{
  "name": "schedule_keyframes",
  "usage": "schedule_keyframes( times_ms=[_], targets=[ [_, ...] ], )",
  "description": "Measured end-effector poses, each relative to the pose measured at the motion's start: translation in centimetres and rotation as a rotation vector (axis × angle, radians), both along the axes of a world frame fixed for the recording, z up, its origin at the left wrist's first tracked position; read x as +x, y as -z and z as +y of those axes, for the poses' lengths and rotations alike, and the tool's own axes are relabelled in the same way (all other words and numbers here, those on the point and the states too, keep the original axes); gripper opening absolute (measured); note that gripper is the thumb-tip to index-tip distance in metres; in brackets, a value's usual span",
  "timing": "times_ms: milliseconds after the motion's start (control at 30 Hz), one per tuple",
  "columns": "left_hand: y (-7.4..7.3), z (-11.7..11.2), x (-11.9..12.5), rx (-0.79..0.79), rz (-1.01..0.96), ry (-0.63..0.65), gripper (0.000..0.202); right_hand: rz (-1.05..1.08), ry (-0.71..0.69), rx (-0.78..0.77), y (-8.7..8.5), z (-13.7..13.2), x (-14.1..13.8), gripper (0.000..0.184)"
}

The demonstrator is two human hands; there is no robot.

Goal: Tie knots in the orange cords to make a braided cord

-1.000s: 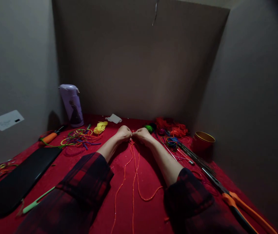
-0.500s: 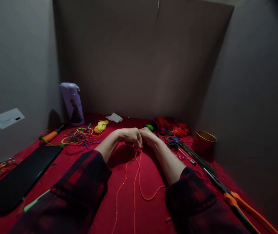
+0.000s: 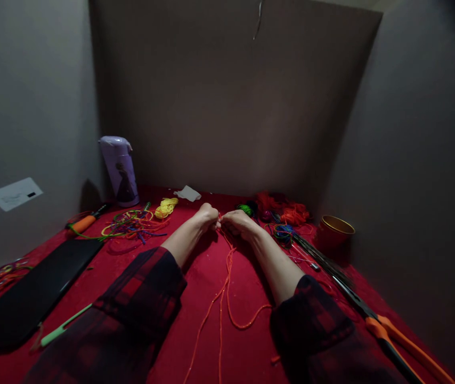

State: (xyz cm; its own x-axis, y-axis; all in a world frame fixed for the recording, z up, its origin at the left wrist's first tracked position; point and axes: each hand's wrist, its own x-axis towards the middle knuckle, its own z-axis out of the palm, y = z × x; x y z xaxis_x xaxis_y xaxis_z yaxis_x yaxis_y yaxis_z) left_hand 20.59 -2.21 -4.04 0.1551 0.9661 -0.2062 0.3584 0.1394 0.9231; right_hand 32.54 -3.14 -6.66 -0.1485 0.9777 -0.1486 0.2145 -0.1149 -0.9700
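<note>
Both hands meet over the middle of the red cloth, pinching an orange-red cord [image 3: 228,277]. My left hand [image 3: 208,215] is curled with its thumb side toward the other hand, closed on the cord's upper end. Beside it my right hand [image 3: 240,222] pinches the same cord with bent fingers. A bit of cord shows in the small gap between them. Below the hands the strands run together, then part; two trail toward the near edge and one loops right toward my sleeve. Most fingertips are hidden, so any knot there cannot be made out.
Left: a purple flask [image 3: 120,170], yellow yarn [image 3: 166,208], tangled coloured cords [image 3: 131,224], an orange-handled tool [image 3: 82,223], a black slab [image 3: 39,290] and a light green tool [image 3: 62,329]. Right: red yarn [image 3: 294,213], a red pot [image 3: 334,233] and orange-handled pliers [image 3: 383,330]. Grey walls enclose three sides.
My left hand has turned and shifted slightly left, opening a small gap between the hands. The cord strands below are now drawn together and cross lower down.
</note>
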Motion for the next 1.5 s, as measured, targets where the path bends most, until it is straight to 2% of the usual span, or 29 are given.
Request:
schedule_keyframes(
  times_ms=[167, 300, 500, 700, 767, 900, 1000, 1067, 1133, 1233, 1300, 1500],
  targets=[
    [0.8, -0.1, 0.2, -0.006, 0.097, 0.029, 0.018, -0.001, -0.004, 0.001, -0.1, -0.1, 0.2, 0.015],
    [1.0, 0.1, -0.1, 0.035, 0.147, 0.018, 0.016, -0.018, -0.006, 0.008, -0.2, -0.2, 0.4, 0.016],
    [1.1, 0.0, -0.3, 0.116, 0.127, 0.0, 0.012, -0.063, -0.008, 0.025, -0.3, -0.2, 0.4, 0.019],
    [1.1, 0.0, -0.4, 0.091, 0.094, -0.05, 0.012, -0.108, -0.014, 0.061, -1.0, -0.2, 1.7, 0.016],
    [1.0, -0.1, -0.3, 0.066, 0.072, -0.058, 0.014, -0.102, -0.07, 0.075, -1.4, -0.5, 2.0, 0.013],
    [0.8, -0.1, -0.1, -0.004, 0.013, -0.07, 0.021, -0.136, -0.272, 0.047, -1.7, -1.4, 1.9, 0.009],
    [1.0, 0.1, -0.1, -0.069, -0.039, -0.071, 0.022, -0.221, -0.421, 0.017, -1.9, -1.8, 1.8, 0.013],
    [1.1, 0.3, -0.3, -0.102, -0.068, -0.066, 0.022, -0.255, -0.472, 0.0, -2.1, -2.0, 2.0, 0.019],
    [1.3, 0.4, -0.4, -0.117, -0.093, -0.057, 0.02, -0.222, -0.392, 0.019, -2.3, -2.0, 2.2, 0.028],
    [1.4, 0.6, -0.5, -0.122, -0.127, -0.046, 0.018, -0.102, -0.053, 0.109, -2.2, -1.5, 2.3, 0.036],
    [1.4, 0.7, -0.5, -0.123, -0.141, -0.041, 0.016, -0.058, 0.095, 0.12, -2.0, -1.0, 1.9, 0.034],
    [1.4, 0.6, -0.6, -0.106, -0.137, -0.013, 0.018, -0.017, 0.039, 0.008, -1.3, -0.3, 0.0, 0.032]
  ],
)
